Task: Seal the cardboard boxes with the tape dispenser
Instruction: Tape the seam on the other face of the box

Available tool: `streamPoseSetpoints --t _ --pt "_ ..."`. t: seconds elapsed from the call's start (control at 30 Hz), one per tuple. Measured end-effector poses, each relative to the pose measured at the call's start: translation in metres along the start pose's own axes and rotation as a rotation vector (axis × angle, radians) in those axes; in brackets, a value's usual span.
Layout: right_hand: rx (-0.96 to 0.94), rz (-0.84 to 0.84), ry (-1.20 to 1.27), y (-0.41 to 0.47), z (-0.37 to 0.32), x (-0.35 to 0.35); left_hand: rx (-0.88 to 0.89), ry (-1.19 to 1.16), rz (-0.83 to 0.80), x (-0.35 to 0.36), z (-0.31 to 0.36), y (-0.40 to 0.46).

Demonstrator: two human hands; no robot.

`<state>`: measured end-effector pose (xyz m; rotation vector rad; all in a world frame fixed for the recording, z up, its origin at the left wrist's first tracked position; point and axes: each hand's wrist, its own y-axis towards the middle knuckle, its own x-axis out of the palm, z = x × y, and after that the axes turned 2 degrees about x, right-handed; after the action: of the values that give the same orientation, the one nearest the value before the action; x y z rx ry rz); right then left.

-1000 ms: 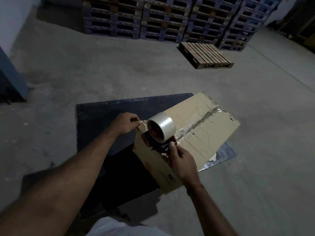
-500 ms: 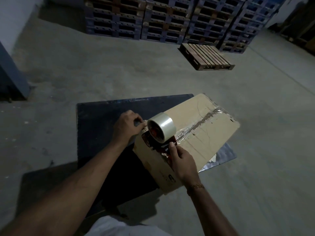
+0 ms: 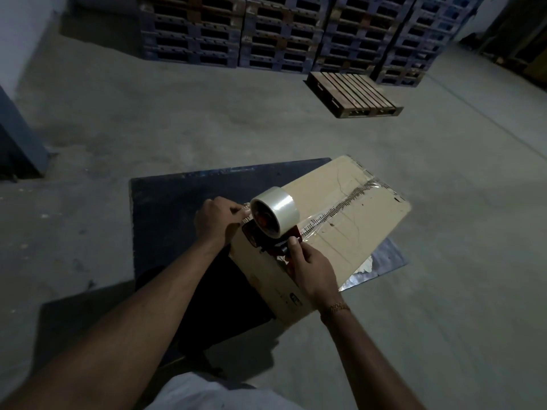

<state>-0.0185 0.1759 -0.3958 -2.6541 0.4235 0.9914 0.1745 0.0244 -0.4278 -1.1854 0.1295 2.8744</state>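
Observation:
A tan cardboard box (image 3: 358,232) lies on a dark table (image 3: 177,202), with a strip of clear tape (image 3: 343,205) running along its top seam. A red tape dispenser (image 3: 273,232) carrying a roll of clear tape (image 3: 279,207) sits on the box's near-left end. My right hand (image 3: 310,269) grips the dispenser's handle. My left hand (image 3: 220,220) pinches the tape's end at the box's left edge, beside the roll.
A silver foil sheet (image 3: 381,263) pokes out from under the box on the right. A wooden pallet (image 3: 353,94) lies on the concrete floor beyond. Stacks of blue pallets (image 3: 266,31) line the back wall. A dark panel (image 3: 17,134) stands at the left.
My left hand has slid down and closer against the box's left edge, fingers folding over the tape's end. The dispenser and my right hand have barely moved.

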Motion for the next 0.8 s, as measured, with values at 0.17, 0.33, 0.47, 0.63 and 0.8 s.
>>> streamPoseSetpoints --t 0.17,0.33,0.47,0.63,0.8 --pt "-0.011 -0.049 0.021 0.003 0.0 -0.003 -0.133 -0.022 -0.133 0.001 0.002 0.008" --pt "-0.066 -0.09 -0.008 0.004 -0.002 -0.009 -0.219 -0.009 -0.153 0.003 0.002 0.012" --pt "-0.1 -0.088 -0.053 0.001 0.001 -0.01 -0.241 0.054 -0.133 0.004 0.007 0.011" --pt "-0.112 -0.067 -0.089 -0.013 0.021 -0.018 -0.278 0.046 -0.094 0.009 0.011 0.006" --pt "-0.104 -0.065 -0.101 -0.029 0.033 -0.029 -0.291 0.043 -0.098 0.009 0.009 0.008"
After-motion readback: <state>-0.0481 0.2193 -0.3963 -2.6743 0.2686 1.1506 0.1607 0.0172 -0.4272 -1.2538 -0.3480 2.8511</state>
